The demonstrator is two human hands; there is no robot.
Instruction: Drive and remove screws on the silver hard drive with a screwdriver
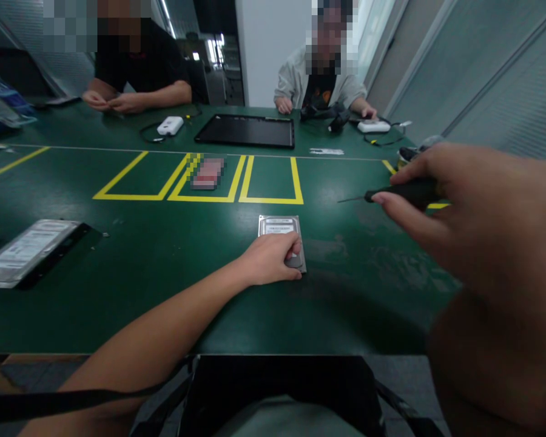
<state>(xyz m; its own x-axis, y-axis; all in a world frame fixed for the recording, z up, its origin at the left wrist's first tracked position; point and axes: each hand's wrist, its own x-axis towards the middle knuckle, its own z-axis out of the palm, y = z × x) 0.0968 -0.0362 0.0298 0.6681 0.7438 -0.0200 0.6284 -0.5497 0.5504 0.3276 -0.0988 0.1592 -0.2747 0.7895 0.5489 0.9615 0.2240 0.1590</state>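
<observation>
A small silver hard drive [278, 222] with a white label lies flat on the green table. My left hand [273, 258] rests over its lower part with the fingers curled round its edges, so part of the drive is hidden. Raised at the right, close to the camera, my right hand [455, 206] grips a screwdriver [407, 193] by its black handle. The thin shaft points left, above the table and apart from the drive.
A larger hard drive [34, 252] on a dark plate lies at the left, with tiny bits nearby. Yellow tape [273, 200] marks boxes on the table; one holds a blurred reddish item [208, 174]. A black panel [246, 130] lies beyond. Two people sit opposite, near white devices [170, 125].
</observation>
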